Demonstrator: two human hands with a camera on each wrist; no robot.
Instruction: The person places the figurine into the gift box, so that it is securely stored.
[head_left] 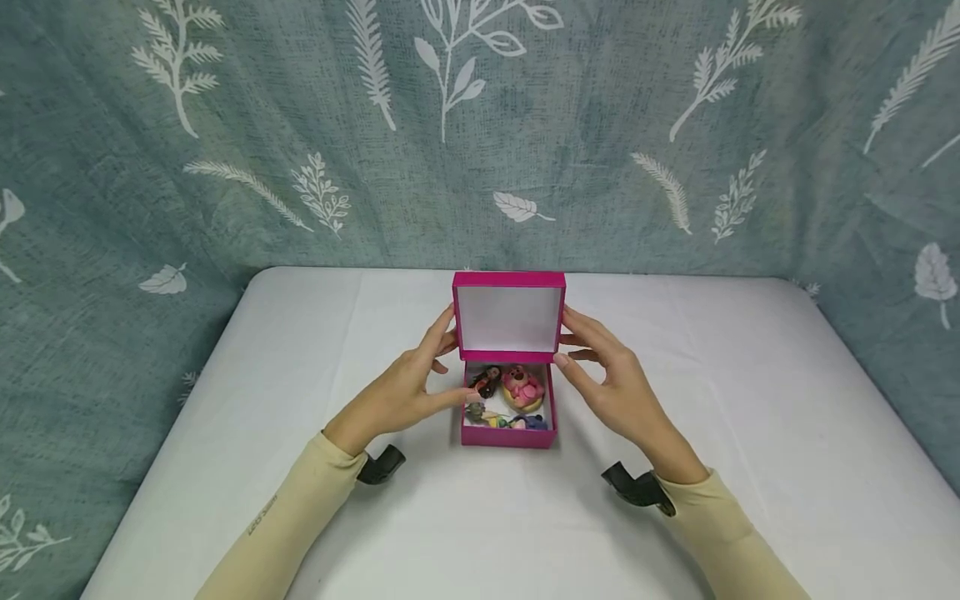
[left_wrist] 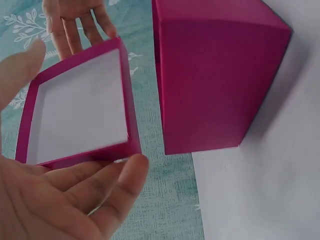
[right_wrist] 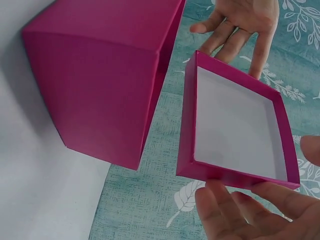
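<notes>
A magenta box [head_left: 509,437] stands open on the table with small figures inside. Among these are a pink bear on a ring [head_left: 522,389] and a dark-haired doll [head_left: 487,381]. The box lid [head_left: 510,319], magenta with a white inside, is raised on edge above the back of the box, its inside facing me. My left hand [head_left: 401,387] supports the lid's left side with extended fingers; its thumb reaches over the box, off the lid. On the opposite side, my right hand [head_left: 618,379] touches the lid with its fingertips, its thumb close to the lower corner.
A white cloth [head_left: 420,533] covers the table. Behind it hangs a blue-green curtain [head_left: 600,225] with white leaf prints. Black wrist mounts [head_left: 381,465] stick out from both sleeves near the table surface.
</notes>
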